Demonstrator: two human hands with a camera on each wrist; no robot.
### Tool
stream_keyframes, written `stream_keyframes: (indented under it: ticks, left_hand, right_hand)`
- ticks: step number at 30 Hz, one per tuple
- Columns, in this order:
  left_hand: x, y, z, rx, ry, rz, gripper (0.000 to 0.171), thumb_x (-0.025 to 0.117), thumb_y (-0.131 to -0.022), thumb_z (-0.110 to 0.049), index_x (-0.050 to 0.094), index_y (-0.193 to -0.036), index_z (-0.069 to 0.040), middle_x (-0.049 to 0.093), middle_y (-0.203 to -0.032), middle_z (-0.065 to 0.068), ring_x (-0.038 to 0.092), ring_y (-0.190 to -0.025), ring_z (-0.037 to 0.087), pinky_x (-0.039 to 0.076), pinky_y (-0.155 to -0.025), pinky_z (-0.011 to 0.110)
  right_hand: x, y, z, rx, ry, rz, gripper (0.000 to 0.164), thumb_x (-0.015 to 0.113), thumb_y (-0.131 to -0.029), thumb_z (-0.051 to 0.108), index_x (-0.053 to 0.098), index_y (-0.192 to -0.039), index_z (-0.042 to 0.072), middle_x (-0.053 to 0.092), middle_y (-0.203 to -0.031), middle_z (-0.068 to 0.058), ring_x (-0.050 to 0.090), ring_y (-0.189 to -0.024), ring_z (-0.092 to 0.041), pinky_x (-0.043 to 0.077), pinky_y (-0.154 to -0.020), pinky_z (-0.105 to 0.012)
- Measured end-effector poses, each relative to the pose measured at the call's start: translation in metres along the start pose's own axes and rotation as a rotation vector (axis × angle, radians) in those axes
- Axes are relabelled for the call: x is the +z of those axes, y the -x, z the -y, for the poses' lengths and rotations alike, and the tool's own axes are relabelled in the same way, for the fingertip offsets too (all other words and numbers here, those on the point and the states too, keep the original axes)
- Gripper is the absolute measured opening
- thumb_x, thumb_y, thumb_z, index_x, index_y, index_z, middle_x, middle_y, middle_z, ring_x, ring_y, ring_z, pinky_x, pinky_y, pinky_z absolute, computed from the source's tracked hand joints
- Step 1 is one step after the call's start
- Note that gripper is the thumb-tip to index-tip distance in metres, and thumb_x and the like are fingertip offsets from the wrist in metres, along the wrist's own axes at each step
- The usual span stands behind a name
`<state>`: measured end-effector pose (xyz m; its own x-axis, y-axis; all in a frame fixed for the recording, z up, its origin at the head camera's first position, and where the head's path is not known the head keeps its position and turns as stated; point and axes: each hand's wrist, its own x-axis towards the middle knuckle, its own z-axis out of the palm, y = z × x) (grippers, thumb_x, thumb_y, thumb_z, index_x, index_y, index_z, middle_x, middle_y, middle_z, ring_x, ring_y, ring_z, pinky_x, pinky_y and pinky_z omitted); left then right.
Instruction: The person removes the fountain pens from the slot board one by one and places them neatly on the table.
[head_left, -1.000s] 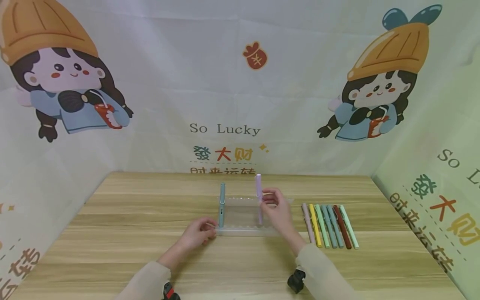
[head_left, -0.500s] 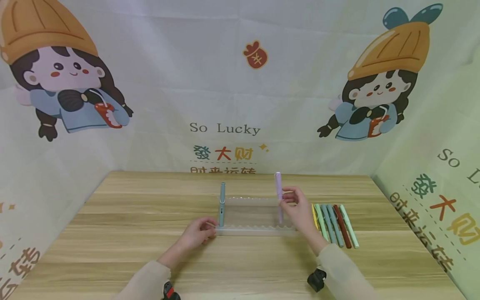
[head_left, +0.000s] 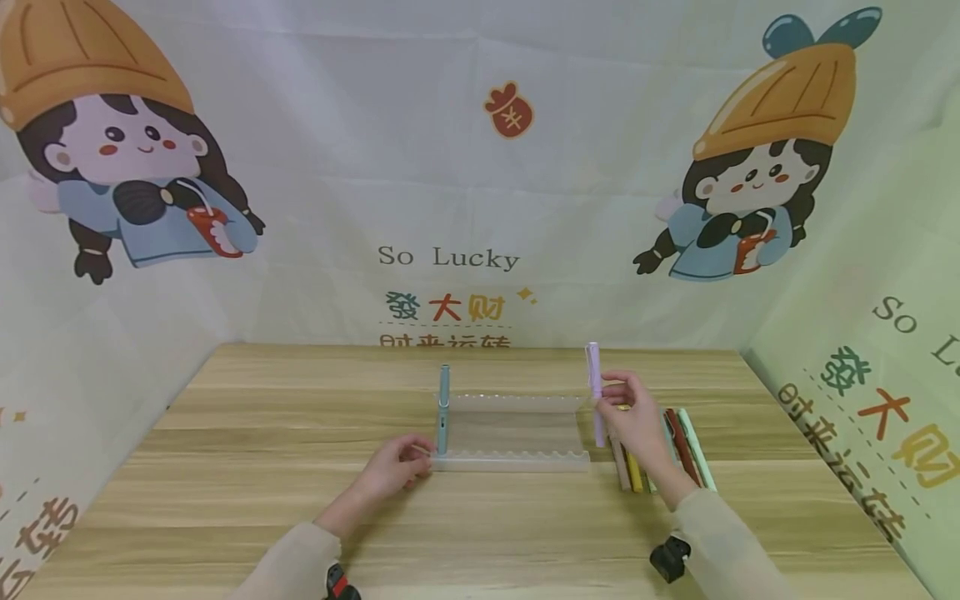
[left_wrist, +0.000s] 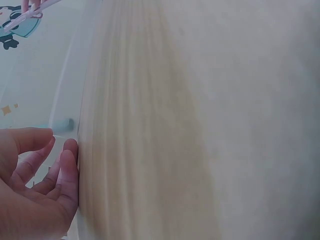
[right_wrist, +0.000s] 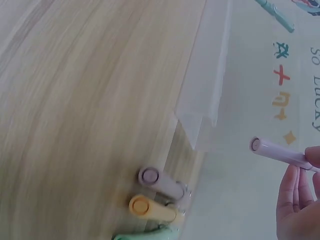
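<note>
My right hand pinches a light purple pen between thumb and fingers. The pen is upright, just beyond the right end of a clear scalloped pen rack. In the right wrist view, the lower end of this purple pen points away from the fingers. A blue-grey pen stands in the leftmost part of the rack. My left hand is at the rack's left front corner, fingers loosely bent and fingertips at its end. In the left wrist view a gap shows between the left hand's thumb and fingers.
Several pens lie in a row right of the rack, partly hidden by my right hand, among them a mauve pen, a yellow pen, a dark red pen and a mint pen. A printed cloth hangs behind the wooden table.
My right hand has carried the purple pen rightward, from above the rack to past its right end, and now covers part of the pen row. The left hand has stayed put.
</note>
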<state>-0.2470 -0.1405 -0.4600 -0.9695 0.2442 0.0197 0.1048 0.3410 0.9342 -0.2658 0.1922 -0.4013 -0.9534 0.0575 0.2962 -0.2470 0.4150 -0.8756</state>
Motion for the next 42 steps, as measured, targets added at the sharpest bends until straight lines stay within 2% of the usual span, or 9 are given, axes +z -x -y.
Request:
stream_keyframes:
  ticks: [8, 14, 24, 35, 42]
  left_hand:
    - [0.000, 0.000, 0.000, 0.002, 0.006, 0.004, 0.015, 0.053, -0.083, 0.003, 0.054, -0.098, 0.005, 0.058, -0.076, 0.009, 0.053, -0.067, 0.018, 0.043, -0.052, 0.027]
    - [-0.001, 0.000, 0.002, 0.010, 0.012, 0.013, 0.015, 0.053, -0.083, 0.003, 0.053, -0.098, 0.006, 0.058, -0.077, 0.010, 0.054, -0.067, 0.019, 0.043, -0.052, 0.027]
    - [-0.001, 0.001, 0.002, 0.003, 0.004, 0.007, 0.015, 0.053, -0.083, 0.004, 0.054, -0.098, 0.006, 0.058, -0.076, 0.010, 0.053, -0.066, 0.018, 0.043, -0.052, 0.026]
    - [-0.001, 0.000, 0.002, 0.004, 0.000, 0.011, 0.016, 0.054, -0.083, 0.003, 0.054, -0.099, 0.005, 0.057, -0.075, 0.009, 0.054, -0.067, 0.019, 0.043, -0.053, 0.027]
    - [-0.001, 0.000, 0.003, 0.020, -0.013, 0.013, 0.016, 0.054, -0.083, 0.003, 0.055, -0.098, 0.005, 0.057, -0.075, 0.008, 0.054, -0.067, 0.020, 0.044, -0.053, 0.029]
  right_hand:
    - [-0.023, 0.003, -0.011, 0.006, 0.072, 0.013, 0.036, 0.059, -0.080, 0.000, 0.047, -0.115, 0.001, 0.058, -0.095, -0.017, 0.054, -0.087, -0.027, 0.045, -0.064, -0.024]
    - [-0.038, 0.006, -0.022, 0.006, 0.075, 0.022, 0.037, 0.057, -0.081, -0.002, 0.045, -0.115, -0.002, 0.057, -0.095, -0.020, 0.053, -0.082, -0.020, 0.044, -0.065, -0.021]
    - [-0.061, 0.010, -0.033, -0.026, 0.112, -0.044, 0.033, 0.057, -0.079, -0.006, 0.048, -0.111, -0.006, 0.058, -0.088, -0.023, 0.055, -0.072, -0.015, 0.044, -0.058, -0.020]
    - [-0.095, 0.012, -0.042, 0.030, 0.162, -0.069, 0.035, 0.055, -0.081, -0.003, 0.045, -0.114, -0.007, 0.057, -0.092, -0.025, 0.051, -0.068, 0.001, 0.046, -0.059, -0.019]
    - [-0.113, 0.016, -0.052, 0.054, 0.211, -0.058, 0.035, 0.057, -0.081, 0.000, 0.045, -0.113, -0.009, 0.056, -0.089, -0.024, 0.050, -0.065, 0.002, 0.047, -0.056, -0.020]
